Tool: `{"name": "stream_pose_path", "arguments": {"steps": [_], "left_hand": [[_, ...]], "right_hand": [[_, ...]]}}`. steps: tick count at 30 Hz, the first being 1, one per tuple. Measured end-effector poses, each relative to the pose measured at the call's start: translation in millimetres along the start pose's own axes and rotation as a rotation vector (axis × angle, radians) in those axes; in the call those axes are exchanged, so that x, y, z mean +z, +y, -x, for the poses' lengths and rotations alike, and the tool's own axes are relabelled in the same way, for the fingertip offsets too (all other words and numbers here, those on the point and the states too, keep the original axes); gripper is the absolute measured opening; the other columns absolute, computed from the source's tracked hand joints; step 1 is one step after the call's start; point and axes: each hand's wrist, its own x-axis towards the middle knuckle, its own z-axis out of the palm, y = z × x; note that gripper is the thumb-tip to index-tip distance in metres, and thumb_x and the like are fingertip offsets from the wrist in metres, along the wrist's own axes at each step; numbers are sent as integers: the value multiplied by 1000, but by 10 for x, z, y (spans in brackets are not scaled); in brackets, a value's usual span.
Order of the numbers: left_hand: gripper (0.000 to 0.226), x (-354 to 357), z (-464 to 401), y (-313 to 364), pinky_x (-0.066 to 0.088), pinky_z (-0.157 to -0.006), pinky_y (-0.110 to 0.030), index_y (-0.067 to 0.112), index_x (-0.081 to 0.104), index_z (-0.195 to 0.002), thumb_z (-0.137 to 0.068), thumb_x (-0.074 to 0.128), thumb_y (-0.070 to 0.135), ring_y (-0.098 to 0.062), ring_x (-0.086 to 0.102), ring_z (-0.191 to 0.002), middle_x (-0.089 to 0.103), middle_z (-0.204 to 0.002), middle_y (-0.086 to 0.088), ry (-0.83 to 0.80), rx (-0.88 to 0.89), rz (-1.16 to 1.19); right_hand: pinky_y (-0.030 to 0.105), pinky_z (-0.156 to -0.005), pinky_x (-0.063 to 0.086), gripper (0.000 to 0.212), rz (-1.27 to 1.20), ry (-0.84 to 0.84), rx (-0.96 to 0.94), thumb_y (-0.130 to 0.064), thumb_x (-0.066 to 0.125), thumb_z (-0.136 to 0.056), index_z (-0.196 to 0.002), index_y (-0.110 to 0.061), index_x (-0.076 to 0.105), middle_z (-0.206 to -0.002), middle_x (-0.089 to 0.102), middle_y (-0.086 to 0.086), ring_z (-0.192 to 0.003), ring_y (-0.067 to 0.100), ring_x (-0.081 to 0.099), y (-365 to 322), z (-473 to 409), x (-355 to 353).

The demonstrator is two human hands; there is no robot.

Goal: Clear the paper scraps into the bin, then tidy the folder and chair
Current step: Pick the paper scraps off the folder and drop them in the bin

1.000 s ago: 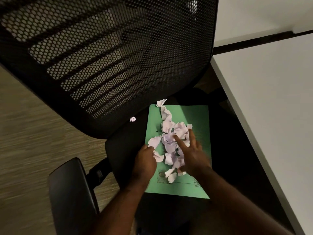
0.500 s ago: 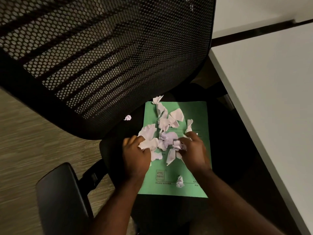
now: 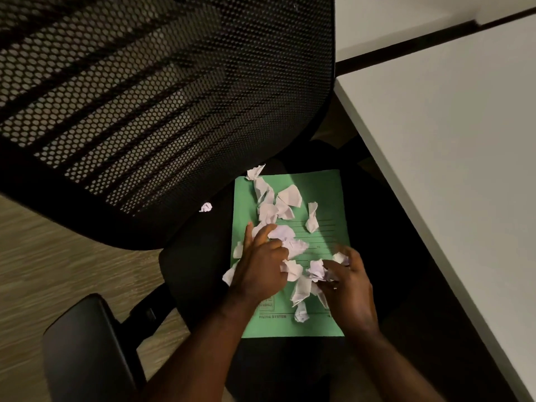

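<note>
- The first step is judged to be in hand: paper scraps point(image 3: 285, 208) are being gathered on the green folder point(image 3: 324, 187), which lies flat on the seat of the black chair point(image 3: 162, 91).
- The left hand point(image 3: 261, 271) is laid over the pile, fingers part spread, with scraps under and just beyond its fingertips; a firm hold cannot be told.
- The right hand point(image 3: 346, 281) is curled round a small crumpled bunch, though blur leaves the grip somewhat uncertain.
- More scraps lie beyond both hands, and a stray scrap point(image 3: 206, 207) sits off the folder, to the left of the left hand.
- No bin is seen; next, the loose pieces would need to be drawn together and lifted.
</note>
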Motion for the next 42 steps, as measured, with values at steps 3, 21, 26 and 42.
{"name": "stream_pose_path", "arguments": {"steps": [3,21,26,42], "left_hand": [[17,97,-124,-75,8,-113,-63,17,70,-77,-65,58,23,-26,39,-135,68,-94,4,-160,-22,-58],[26,253,-300,-284,34,-57,-30,5,56,-58,-53,75,-11,-33,57,-57,59,-65,-15,88,26,119],[12,162,-268,-288,36,-47,-29,3,55,-59,-62,66,1,-32,55,-52,56,-66,-14,120,46,167],[3,-515,142,-35,38,-48,-31,-2,62,-62,-64,64,-1,-26,55,-53,56,-63,-12,216,16,340]], "right_hand": [[23,-85,51,43,-10,-4,-23,-3,86,-64,-102,-20,74,-139,47,3,-103,6,54,66,18,18],[39,-90,55,39,-49,54,-3,-2,85,-64,-100,-11,74,-132,54,8,-109,25,60,151,-27,116],[42,-88,56,39,-42,67,21,-2,85,-65,-101,-11,74,-133,53,9,-110,26,60,132,-5,121],[33,-85,55,36,-134,245,132,-1,84,-67,-102,-3,73,-129,54,12,-104,24,61,-553,357,-152]]}}
